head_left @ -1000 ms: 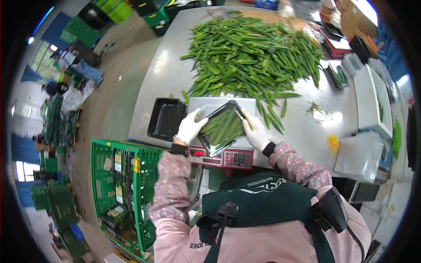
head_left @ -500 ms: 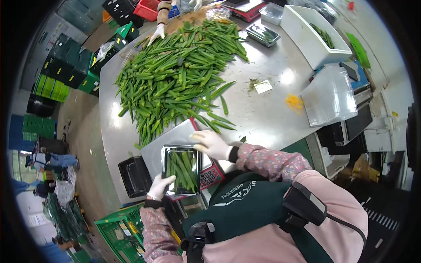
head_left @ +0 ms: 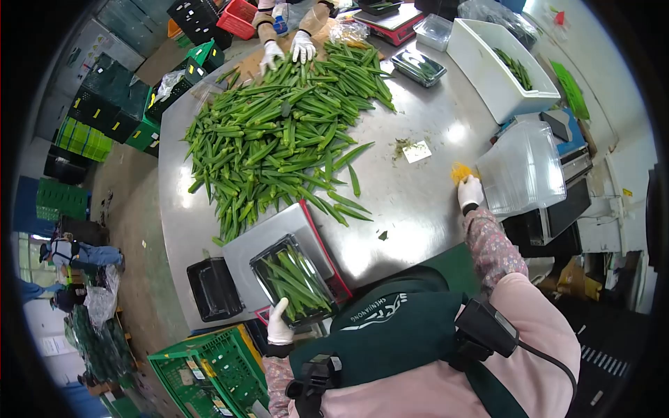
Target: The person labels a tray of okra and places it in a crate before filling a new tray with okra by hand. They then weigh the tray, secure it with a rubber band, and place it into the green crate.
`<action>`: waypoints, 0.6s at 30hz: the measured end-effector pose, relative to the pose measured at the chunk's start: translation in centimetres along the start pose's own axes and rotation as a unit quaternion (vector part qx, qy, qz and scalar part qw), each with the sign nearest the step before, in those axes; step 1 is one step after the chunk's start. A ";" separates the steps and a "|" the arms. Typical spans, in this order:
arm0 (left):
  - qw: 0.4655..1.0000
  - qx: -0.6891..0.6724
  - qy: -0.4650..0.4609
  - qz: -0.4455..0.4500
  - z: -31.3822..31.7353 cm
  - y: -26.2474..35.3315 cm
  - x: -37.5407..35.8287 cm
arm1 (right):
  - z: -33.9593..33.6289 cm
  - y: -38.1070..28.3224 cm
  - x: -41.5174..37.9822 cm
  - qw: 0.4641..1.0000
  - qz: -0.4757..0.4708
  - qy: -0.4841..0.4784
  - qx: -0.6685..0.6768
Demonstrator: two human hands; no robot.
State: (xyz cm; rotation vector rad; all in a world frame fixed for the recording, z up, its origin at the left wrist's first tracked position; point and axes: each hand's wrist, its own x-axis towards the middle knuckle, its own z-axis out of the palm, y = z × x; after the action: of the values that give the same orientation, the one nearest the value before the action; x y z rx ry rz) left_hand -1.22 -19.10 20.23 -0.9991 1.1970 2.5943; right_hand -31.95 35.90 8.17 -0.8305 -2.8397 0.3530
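Observation:
A black tray of okra (head_left: 296,280) under a clear lid is tilted above the red-edged scale (head_left: 268,233), with my gloved left hand (head_left: 280,326) gripping its near left corner. Far to the right, my gloved right hand (head_left: 470,193) has its fingers drawn together at a small heap of orange-yellow rubber bands (head_left: 460,171). Its fingertips touch the heap; how many bands they pinch is hidden. Just right of that hand stands a stack of clear plastic lids (head_left: 526,171).
Loose okra (head_left: 279,132) covers much of the steel table (head_left: 411,216). A co-worker's gloved hands (head_left: 287,52) are at its far edge. An empty black tray (head_left: 214,287) lies left of the scale. A filled pack (head_left: 418,67) and white foam box (head_left: 495,70) stand at the back right.
My right hand has left the packed tray and reached right to the rubber bands. The tray in my left hand has turned and shifted slightly right. Both co-worker's hands are now at the okra.

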 end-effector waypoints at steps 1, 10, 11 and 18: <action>1.000 -0.016 0.000 -0.006 0.7 -0.1 0.1 | 0.0 0.5 0.4 1.000 -0.014 -0.026 0.007; 0.997 -0.033 -0.061 0.030 4.2 -0.5 -0.3 | -5.2 -1.2 1.1 0.840 0.095 -0.158 0.511; 0.995 -0.063 -0.079 0.026 4.7 -0.5 0.1 | -6.1 -2.9 0.5 0.839 0.090 -0.159 0.512; 0.984 -0.027 -0.137 -0.114 12.1 0.8 2.3 | -10.7 -18.7 -15.6 0.754 -0.224 -0.427 0.446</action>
State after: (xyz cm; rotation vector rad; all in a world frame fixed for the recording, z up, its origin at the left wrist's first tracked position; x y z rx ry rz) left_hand -9.57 -11.42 25.00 -0.7084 0.8931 2.4918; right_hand -26.13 14.00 22.13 0.3239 -2.7371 2.2085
